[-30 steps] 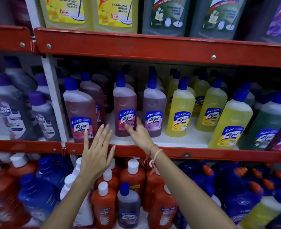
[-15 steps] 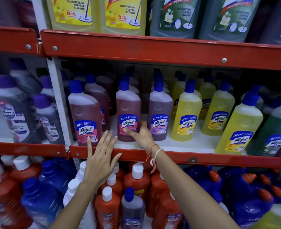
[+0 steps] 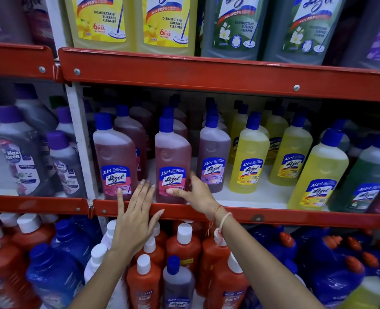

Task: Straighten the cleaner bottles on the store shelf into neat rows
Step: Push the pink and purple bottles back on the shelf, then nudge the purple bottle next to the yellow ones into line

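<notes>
Blue-capped Lizol cleaner bottles stand on the middle shelf (image 3: 240,216). A pink bottle (image 3: 115,157) is at the front left, and a second pink bottle (image 3: 172,157) stands at the shelf's front edge beside it. My right hand (image 3: 193,192) grips the base of this second pink bottle, thumb across its label and fingers round its right side. My left hand (image 3: 135,217) hovers open with fingers spread, its fingertips near the gap between the two pink bottles. A purple bottle (image 3: 213,155) and yellow bottles (image 3: 248,157) stand further back to the right.
A white upright post (image 3: 81,148) divides this bay from grey Max Kleen bottles (image 3: 21,157) on the left. Large yellow and green refill bottles (image 3: 164,21) fill the top shelf. Orange and blue bottles (image 3: 184,248) crowd the lower shelf under my arms.
My right hand has closed around the second pink bottle's base and drawn it forward to the shelf's front edge. My left hand stays open, slightly raised toward the bottles.
</notes>
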The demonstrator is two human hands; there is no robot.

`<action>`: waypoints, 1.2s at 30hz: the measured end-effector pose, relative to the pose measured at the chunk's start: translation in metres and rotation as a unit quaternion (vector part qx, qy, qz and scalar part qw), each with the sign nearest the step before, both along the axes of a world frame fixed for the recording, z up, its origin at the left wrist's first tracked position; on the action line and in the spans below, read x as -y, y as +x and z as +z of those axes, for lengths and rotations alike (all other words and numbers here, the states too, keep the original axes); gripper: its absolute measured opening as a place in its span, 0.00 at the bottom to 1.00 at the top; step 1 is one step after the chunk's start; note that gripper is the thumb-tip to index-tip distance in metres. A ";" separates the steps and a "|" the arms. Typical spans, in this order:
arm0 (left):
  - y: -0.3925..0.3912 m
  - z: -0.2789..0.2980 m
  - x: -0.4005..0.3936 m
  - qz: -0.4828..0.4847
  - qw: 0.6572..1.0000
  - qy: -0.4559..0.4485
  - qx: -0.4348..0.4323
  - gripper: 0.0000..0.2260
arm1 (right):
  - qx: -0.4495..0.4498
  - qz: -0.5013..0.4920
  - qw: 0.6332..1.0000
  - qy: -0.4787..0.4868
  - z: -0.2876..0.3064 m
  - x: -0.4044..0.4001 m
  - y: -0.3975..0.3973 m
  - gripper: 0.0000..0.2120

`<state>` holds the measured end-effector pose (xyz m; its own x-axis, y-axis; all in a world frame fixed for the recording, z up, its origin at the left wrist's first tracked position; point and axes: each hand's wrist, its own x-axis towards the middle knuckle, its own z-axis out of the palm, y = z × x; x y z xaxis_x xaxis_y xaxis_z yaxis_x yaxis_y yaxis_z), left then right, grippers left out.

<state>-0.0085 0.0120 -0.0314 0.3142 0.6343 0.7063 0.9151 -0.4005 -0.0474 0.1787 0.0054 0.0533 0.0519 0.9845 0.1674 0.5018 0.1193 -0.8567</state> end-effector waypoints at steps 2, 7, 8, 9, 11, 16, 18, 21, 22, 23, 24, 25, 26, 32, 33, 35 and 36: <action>0.000 0.000 0.000 -0.001 1.000 -0.004 0.004 0.30 | 0.010 0.008 1.000 0.004 -0.001 0.005 0.001 0.34; -0.001 0.001 0.001 -0.005 1.000 -0.012 0.006 0.30 | 0.025 0.013 1.000 0.004 0.002 0.012 0.002 0.34; -0.001 0.001 0.001 -0.005 1.000 -0.012 0.006 0.30 | 0.018 0.013 1.000 0.006 0.002 0.013 0.001 0.34; -0.001 0.001 0.001 -0.006 1.000 -0.012 0.006 0.30 | 0.012 0.012 1.000 0.007 0.002 0.014 0.001 0.33; -0.002 0.001 0.002 -0.010 1.000 -0.013 0.007 0.30 | -0.003 0.006 1.000 0.017 0.002 0.017 0.003 0.31; -0.001 0.001 0.003 -0.008 1.000 -0.016 0.011 0.30 | -0.086 -0.094 0.986 0.104 -0.002 0.027 0.026 0.23; 0.001 0.000 0.003 -0.006 1.000 -0.018 0.017 0.30 | -0.088 -0.186 0.968 0.144 -0.006 0.030 0.039 0.19; 0.002 -0.001 0.003 -0.007 0.999 -0.019 0.027 0.31 | -0.037 -0.274 0.954 0.120 -0.011 0.026 0.056 0.26; 0.002 -0.001 0.003 -0.009 0.999 -0.017 0.031 0.31 | -0.027 -0.272 0.957 0.096 -0.011 0.023 0.060 0.30; 0.003 -0.001 0.003 -0.012 0.999 -0.014 0.035 0.31 | -0.031 -0.256 0.963 0.079 -0.009 0.018 0.064 0.32; 0.003 -0.001 0.002 -0.016 0.999 -0.010 0.040 0.31 | -0.051 -0.228 0.970 0.075 -0.006 0.013 0.066 0.32; 0.004 -0.001 0.002 -0.018 0.999 -0.007 0.045 0.31 | -0.076 -0.195 0.975 0.079 -0.003 0.008 0.068 0.30; 0.004 -0.001 0.002 -0.019 0.999 -0.005 0.048 0.31 | -0.097 -0.170 0.977 0.081 0.000 0.003 0.069 0.29; 0.004 -0.002 0.001 -0.018 0.998 -0.011 0.053 0.31 | -0.211 -0.099 0.971 0.050 -0.001 -0.016 0.077 0.30; 0.004 -0.002 0.001 -0.018 0.998 -0.012 0.054 0.31 | -0.222 -0.093 0.969 0.049 -0.002 -0.016 0.077 0.31; 0.004 -0.002 0.002 -0.018 0.998 -0.016 0.055 0.31 | -0.237 -0.079 0.967 0.043 -0.003 -0.016 0.078 0.31; 0.004 -0.002 0.002 -0.017 0.998 -0.017 0.054 0.31 | -0.245 -0.073 0.966 0.038 -0.003 -0.016 0.079 0.31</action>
<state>-0.0046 0.0102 -0.0334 0.2590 0.6491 0.7153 0.8999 -0.4311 0.0654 0.2576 0.0217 0.0498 0.2810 0.9464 0.1591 0.0537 0.1500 -0.9872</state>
